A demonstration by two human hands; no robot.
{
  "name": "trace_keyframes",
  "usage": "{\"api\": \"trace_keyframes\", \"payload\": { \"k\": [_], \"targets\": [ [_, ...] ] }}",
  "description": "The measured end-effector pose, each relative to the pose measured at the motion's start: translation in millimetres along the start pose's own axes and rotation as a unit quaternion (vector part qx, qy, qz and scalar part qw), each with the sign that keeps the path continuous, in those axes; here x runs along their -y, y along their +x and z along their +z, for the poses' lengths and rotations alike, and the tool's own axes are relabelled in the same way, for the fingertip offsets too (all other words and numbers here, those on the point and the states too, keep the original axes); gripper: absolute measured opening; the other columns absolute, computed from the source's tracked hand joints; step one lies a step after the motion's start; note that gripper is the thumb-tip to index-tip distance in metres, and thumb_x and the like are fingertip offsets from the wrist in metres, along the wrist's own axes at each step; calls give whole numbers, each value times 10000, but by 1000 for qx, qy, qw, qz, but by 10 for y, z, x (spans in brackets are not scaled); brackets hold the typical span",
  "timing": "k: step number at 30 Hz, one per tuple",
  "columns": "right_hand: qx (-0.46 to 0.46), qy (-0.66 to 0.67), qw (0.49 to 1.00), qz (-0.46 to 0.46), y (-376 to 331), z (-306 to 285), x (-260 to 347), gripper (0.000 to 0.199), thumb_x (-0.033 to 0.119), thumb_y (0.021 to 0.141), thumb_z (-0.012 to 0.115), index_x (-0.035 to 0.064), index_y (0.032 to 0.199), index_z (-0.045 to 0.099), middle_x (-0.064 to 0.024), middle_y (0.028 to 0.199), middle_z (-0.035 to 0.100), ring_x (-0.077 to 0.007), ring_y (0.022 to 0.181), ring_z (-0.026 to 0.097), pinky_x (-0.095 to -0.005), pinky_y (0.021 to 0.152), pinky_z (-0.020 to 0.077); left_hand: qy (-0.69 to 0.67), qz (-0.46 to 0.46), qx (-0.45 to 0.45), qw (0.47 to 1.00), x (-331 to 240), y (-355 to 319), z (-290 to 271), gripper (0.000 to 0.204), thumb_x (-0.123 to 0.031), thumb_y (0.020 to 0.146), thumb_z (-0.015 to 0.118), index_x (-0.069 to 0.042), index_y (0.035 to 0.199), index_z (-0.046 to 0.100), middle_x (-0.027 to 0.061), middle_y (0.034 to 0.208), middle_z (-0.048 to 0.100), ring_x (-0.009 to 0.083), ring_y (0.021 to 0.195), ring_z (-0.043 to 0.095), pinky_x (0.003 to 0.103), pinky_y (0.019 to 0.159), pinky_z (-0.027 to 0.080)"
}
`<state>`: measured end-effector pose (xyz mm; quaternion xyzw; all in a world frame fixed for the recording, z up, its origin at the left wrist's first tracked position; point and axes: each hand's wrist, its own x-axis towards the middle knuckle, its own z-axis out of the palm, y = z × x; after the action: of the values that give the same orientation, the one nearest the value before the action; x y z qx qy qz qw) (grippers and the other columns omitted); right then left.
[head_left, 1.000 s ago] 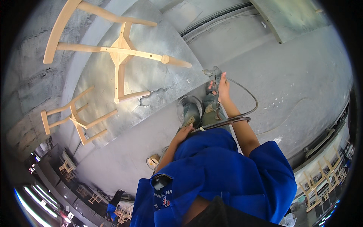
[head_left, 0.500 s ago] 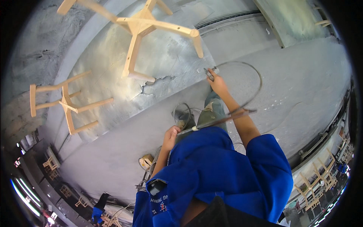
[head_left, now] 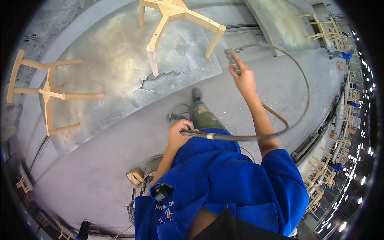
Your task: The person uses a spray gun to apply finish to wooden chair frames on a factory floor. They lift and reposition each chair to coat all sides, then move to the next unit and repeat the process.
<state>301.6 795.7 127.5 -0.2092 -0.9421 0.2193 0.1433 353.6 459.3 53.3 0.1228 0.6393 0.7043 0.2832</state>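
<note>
My right hand (head_left: 245, 80) is raised and wrapped round a small metal spray gun (head_left: 233, 63), its index finger stretched along the body. From the gun a thin grey hose (head_left: 308, 90) loops out to the right and comes back across my waist. My left hand (head_left: 178, 133) grips the hose lines in front of my left hip, where a pale band joins a grey and a brown line. Beyond my hands, a bare wooden chair frame (head_left: 160, 30) stands on a stained metal-grey platform (head_left: 108, 52). Another wooden frame (head_left: 49, 96) lies with its legs outward at the left.
A bucket (head_left: 150, 169) and a yellowish box-like object (head_left: 135, 177) sit on the floor by my left forearm. Many wooden frames (head_left: 320, 172) line the right side, where a person in blue (head_left: 340, 55) is visible. A second metal panel (head_left: 280, 24) lies at the far right.
My right hand has lifted the spray gun up and to the right, and the hose loop has widened. The view has shifted, so both nearby wooden frames appear in different places.
</note>
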Motion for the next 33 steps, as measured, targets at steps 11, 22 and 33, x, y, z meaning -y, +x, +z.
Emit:
{"api": "trace_keyframes", "payload": {
  "k": [11,22,33],
  "targets": [
    [-137,425,869,215,451,475,-107,265,192,994,631,-6,1169,613,-66,770,662,-136,637,635,-266,423,381,131,55,-22,990,-467,111,133,265,-106,711,878,-52,849,658,18,617,599,65,526,510,241,486,375],
    [151,574,777,208,737,705,-251,166,145,987,584,-9,1033,625,-91,781,676,-143,625,631,-241,398,367,155,-66,24,985,-856,644,698,216,-129,785,811,-7,930,706,98,862,725,156,754,672,280,696,514],
    [221,697,543,413,249,1644,-254,329,371,1018,536,46,991,575,-105,770,633,-240,655,660,-269,381,356,234,-149,13,961,-968,690,636,283,-213,828,806,4,976,700,131,897,734,230,796,706,316,730,531]
  ]
}}
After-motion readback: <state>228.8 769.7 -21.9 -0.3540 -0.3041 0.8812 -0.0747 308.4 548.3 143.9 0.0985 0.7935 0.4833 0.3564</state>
